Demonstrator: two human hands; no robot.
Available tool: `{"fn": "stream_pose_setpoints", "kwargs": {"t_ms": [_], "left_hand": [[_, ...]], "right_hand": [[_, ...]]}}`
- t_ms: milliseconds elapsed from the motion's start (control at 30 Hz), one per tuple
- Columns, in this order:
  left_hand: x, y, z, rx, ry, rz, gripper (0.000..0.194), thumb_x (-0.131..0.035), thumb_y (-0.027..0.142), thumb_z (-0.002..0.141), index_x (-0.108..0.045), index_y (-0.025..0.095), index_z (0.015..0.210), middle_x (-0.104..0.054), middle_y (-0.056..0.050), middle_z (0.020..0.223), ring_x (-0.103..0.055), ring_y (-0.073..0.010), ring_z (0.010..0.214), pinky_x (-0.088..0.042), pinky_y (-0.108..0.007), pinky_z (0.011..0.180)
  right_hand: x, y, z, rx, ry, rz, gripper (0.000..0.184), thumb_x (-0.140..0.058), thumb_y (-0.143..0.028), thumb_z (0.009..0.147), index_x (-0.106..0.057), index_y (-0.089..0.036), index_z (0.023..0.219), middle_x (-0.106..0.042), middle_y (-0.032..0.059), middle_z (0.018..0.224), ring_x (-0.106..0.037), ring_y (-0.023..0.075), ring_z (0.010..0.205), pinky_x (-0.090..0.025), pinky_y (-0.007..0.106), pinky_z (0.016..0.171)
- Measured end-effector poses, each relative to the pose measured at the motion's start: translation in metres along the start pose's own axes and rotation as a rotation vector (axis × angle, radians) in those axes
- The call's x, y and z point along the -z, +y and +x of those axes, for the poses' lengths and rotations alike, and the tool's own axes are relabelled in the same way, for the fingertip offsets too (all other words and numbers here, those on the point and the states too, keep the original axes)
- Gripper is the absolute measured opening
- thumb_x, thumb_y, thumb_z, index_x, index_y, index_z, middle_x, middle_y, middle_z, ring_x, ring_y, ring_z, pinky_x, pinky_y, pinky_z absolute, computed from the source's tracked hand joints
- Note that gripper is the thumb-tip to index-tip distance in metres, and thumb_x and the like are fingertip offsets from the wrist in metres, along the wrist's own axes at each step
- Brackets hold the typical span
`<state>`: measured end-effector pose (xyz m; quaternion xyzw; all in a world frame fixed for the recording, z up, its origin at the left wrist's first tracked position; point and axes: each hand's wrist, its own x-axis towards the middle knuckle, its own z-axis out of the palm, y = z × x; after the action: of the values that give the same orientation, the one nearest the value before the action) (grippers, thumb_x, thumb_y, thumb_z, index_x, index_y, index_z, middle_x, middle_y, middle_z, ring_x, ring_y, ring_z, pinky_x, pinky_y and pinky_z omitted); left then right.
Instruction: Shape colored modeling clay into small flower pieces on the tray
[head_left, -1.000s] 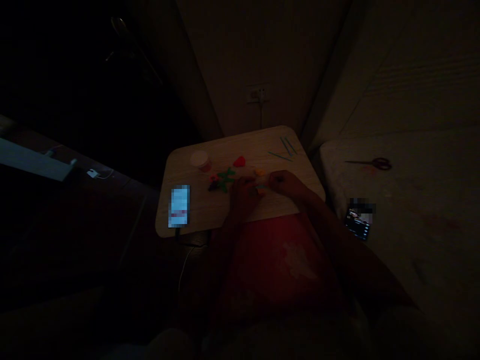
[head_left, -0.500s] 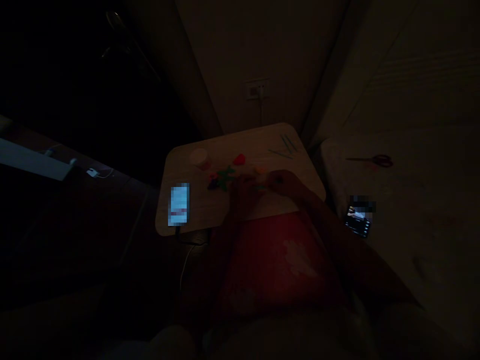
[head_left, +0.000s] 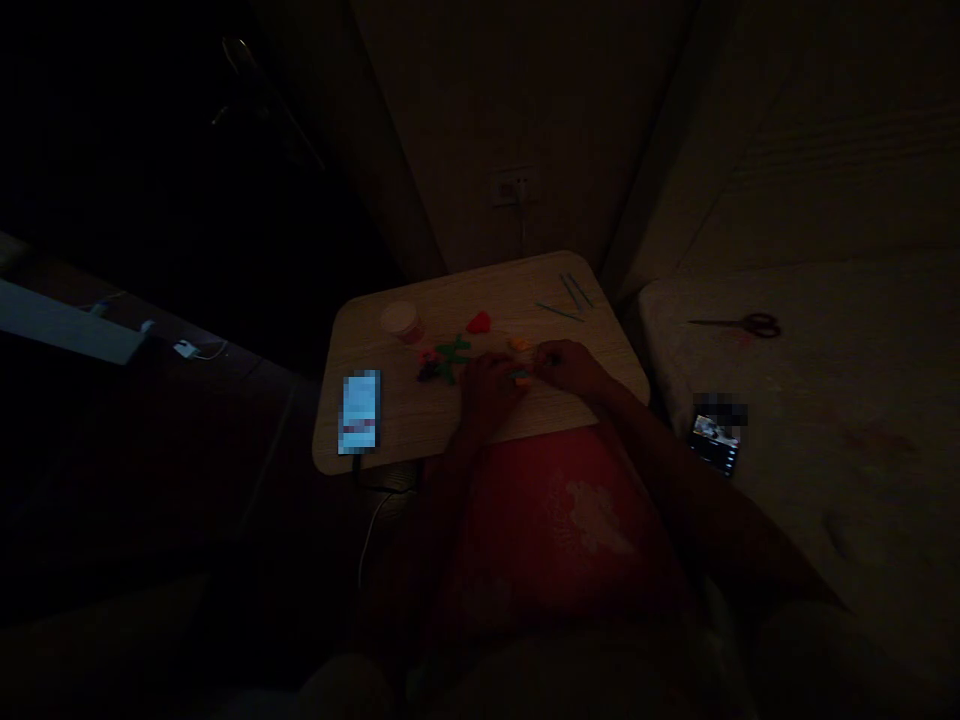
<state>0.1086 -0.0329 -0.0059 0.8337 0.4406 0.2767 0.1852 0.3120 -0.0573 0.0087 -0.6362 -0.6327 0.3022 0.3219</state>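
Observation:
The scene is very dark. On a small wooden table (head_left: pixel 420 420), my left hand (head_left: pixel 486 388) curls its fingers at a small green-and-orange piece (head_left: pixel 520 377), which looks like modelling clay. Close on its right, my right hand (head_left: pixel 574 368) is closed in a pinch; what it holds is too dark to make out. Just beyond the hands lies a yellow-orange lump (head_left: pixel 518 344), with a red lump (head_left: pixel 478 322) farther left. Beside my left hand are a branching green shape (head_left: pixel 451 350), a pink piece (head_left: pixel 427 354) and a dark purple piece (head_left: pixel 427 372).
A lidded tub (head_left: pixel 401 322) stands at the table's back left, above a lit phone (head_left: pixel 359 412). Several thin sticks (head_left: pixel 571 292) lie at the back right. To the right, scissors (head_left: pixel 739 324) and another lit phone (head_left: pixel 715 443) rest on a pale surface. A wall socket (head_left: pixel 514 186) is behind.
The view has shifted slightly and looks sharper. Both hands stay close together over the table, with only slight finger movement; the pieces around them lie as before.

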Motion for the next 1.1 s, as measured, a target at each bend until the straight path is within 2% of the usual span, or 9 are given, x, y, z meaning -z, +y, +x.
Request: {"fn": "stream_pose_setpoints", "kwargs": {"t_ms": [67, 167, 233, 400, 533, 733, 900, 1100], "left_hand": [[0.001, 0.001, 0.0, -0.003, -0.02, -0.003, 0.033, -0.089, 0.027, 0.077, -0.078, 0.026, 0.108, -0.073, -0.005, 0.122, -0.063, -0.0299, 0.12, -0.044, -0.049, 0.111], [0.002, -0.001, 0.0, -0.028, -0.051, -0.062, 0.029, -0.086, 0.024, 0.08, -0.077, 0.025, 0.107, -0.076, -0.005, 0.115, -0.066, -0.0282, 0.112, -0.046, -0.048, 0.107], [0.001, -0.002, -0.001, -0.025, -0.045, -0.108, 0.028, -0.084, 0.023, 0.082, -0.075, 0.023, 0.108, -0.077, -0.006, 0.112, -0.068, -0.0271, 0.11, -0.047, -0.046, 0.106], [0.001, 0.001, -0.004, 0.004, -0.016, -0.127, 0.031, -0.082, 0.021, 0.083, -0.072, 0.023, 0.112, -0.077, -0.006, 0.116, -0.068, -0.0282, 0.114, -0.045, -0.048, 0.11], [0.005, 0.005, -0.003, -0.047, -0.052, -0.146, 0.023, -0.081, 0.023, 0.085, -0.073, 0.025, 0.106, -0.078, -0.003, 0.115, -0.067, -0.0271, 0.116, -0.043, -0.047, 0.112], [0.003, 0.002, -0.001, -0.059, -0.063, -0.117, 0.026, -0.084, 0.022, 0.081, -0.074, 0.024, 0.105, -0.075, -0.005, 0.122, -0.065, -0.0273, 0.12, -0.045, -0.046, 0.111], [0.0, 0.0, 0.0, -0.021, -0.047, -0.098, 0.021, -0.086, 0.024, 0.081, -0.078, 0.025, 0.1, -0.075, -0.004, 0.121, -0.064, -0.0272, 0.118, -0.045, -0.047, 0.11], [-0.001, -0.001, 0.002, 0.016, -0.043, -0.114, 0.019, -0.088, 0.023, 0.078, -0.077, 0.024, 0.093, -0.076, -0.004, 0.116, -0.066, -0.0266, 0.114, -0.048, -0.046, 0.106]], "right_hand": [[-0.002, 0.004, -0.008, 0.046, 0.057, 0.151, 0.027, -0.061, -0.043, 0.083, -0.062, -0.02, 0.07, -0.065, 0.003, 0.074, -0.055, 0.0167, 0.073, -0.04, 0.028, 0.069], [-0.003, 0.005, -0.019, -0.022, 0.162, 0.276, 0.034, -0.063, -0.051, 0.084, -0.057, -0.021, 0.07, -0.058, 0.0009, 0.069, -0.048, 0.0156, 0.068, -0.037, 0.027, 0.063], [-0.003, 0.003, -0.024, -0.035, 0.166, 0.31, 0.035, -0.064, -0.052, 0.083, -0.057, -0.021, 0.07, -0.055, 0.0003, 0.067, -0.046, 0.0152, 0.067, -0.035, 0.027, 0.061], [-0.001, -0.004, -0.028, -0.024, 0.114, 0.263, 0.034, -0.063, -0.05, 0.084, -0.06, -0.02, 0.07, -0.059, 0.0015, 0.069, -0.049, 0.0156, 0.067, -0.035, 0.028, 0.062], [-0.003, -0.006, -0.025, -0.037, 0.062, 0.065, 0.027, -0.064, -0.043, 0.083, -0.068, -0.018, 0.073, -0.067, 0.0038, 0.073, -0.055, 0.0168, 0.069, -0.036, 0.029, 0.065], [-0.008, -0.009, -0.013, -0.093, 0.025, -0.165, 0.021, -0.068, -0.038, 0.083, -0.075, -0.018, 0.079, -0.074, 0.006, 0.082, -0.061, 0.0179, 0.074, -0.037, 0.029, 0.066], [-0.004, -0.011, -0.006, -0.133, -0.031, -0.162, 0.017, -0.067, -0.034, 0.081, -0.073, -0.018, 0.075, -0.071, 0.005, 0.077, -0.058, 0.0165, 0.07, -0.035, 0.029, 0.062], [0.006, -0.006, -0.009, -0.017, -0.118, 0.056, 0.024, -0.062, -0.038, 0.08, -0.064, -0.018, 0.067, -0.064, 0.0023, 0.069, -0.054, 0.0152, 0.067, -0.037, 0.028, 0.063]]}}
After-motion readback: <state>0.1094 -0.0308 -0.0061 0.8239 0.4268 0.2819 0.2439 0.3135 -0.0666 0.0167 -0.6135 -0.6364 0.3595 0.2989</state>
